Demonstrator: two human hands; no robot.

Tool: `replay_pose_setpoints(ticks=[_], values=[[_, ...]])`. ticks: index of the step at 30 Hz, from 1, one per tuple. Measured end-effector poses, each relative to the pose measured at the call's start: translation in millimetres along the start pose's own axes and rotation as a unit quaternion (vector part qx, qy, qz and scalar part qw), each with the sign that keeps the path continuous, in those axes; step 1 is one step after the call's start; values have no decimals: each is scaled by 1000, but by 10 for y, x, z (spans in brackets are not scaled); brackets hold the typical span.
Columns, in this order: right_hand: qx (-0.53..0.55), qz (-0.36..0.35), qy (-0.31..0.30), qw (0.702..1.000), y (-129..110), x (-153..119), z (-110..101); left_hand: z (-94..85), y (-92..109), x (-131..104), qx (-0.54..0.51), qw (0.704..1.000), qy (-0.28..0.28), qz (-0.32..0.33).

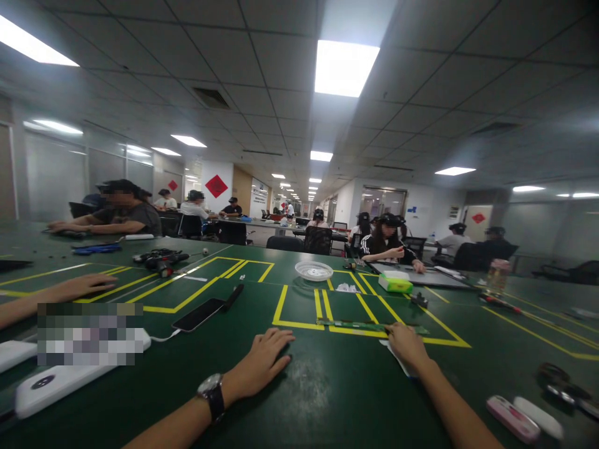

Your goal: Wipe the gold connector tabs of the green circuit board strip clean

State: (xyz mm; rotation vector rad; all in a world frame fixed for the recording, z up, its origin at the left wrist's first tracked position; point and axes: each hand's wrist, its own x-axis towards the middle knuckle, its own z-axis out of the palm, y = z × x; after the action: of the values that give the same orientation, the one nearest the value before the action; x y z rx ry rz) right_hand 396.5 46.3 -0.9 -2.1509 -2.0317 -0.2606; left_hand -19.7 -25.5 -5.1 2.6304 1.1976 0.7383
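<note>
My left hand (262,362), with a watch on its wrist, rests palm down on the green table, fingers stretched out and holding nothing. Farther right, my right hand (406,344) is closed over a long, thin green circuit board strip (350,324). The strip lies along a yellow tape line and shows on both sides of the fingers. A thin white piece (394,355) sticks out beneath my right hand; its kind I cannot make out. The right fingertips are partly hidden.
Another person's hand (91,285) lies at the left. Around are a phone (200,314) on a cable, a white power bank (65,380), a clear round dish (313,270), a green tissue pack (395,282) and a pink case (512,419). A co-worker (388,240) sits opposite.
</note>
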Motion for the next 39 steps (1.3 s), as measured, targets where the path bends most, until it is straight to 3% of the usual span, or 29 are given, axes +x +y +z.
replay_pose_setpoints(ticks=[4,11,16,26,28,31,35,39], values=[[-15,44,7,999,81,-6,35,-3,24,-3,9,1000,-12,-1],[-27,36,38,998,42,-4,226,-57,93,-10,13,1000,-28,-1],[-39,34,17,999,45,-19,296,-53,82,-12,14,999,-33,0],[-3,15,-17,1000,-27,-43,-2,-89,113,-18,16,1000,-25,-5],[9,-31,-17,999,-161,-64,-83,-123,124,-16,11,1000,-11,-4],[65,-174,-8,983,-575,-176,-182,-160,110,-5,9,1000,13,-4],[180,-392,-20,902,-1339,-572,-317,-163,68,-4,12,1000,22,-1],[212,-525,-21,824,-1825,-930,-462,-151,64,-37,7,998,-48,31]])
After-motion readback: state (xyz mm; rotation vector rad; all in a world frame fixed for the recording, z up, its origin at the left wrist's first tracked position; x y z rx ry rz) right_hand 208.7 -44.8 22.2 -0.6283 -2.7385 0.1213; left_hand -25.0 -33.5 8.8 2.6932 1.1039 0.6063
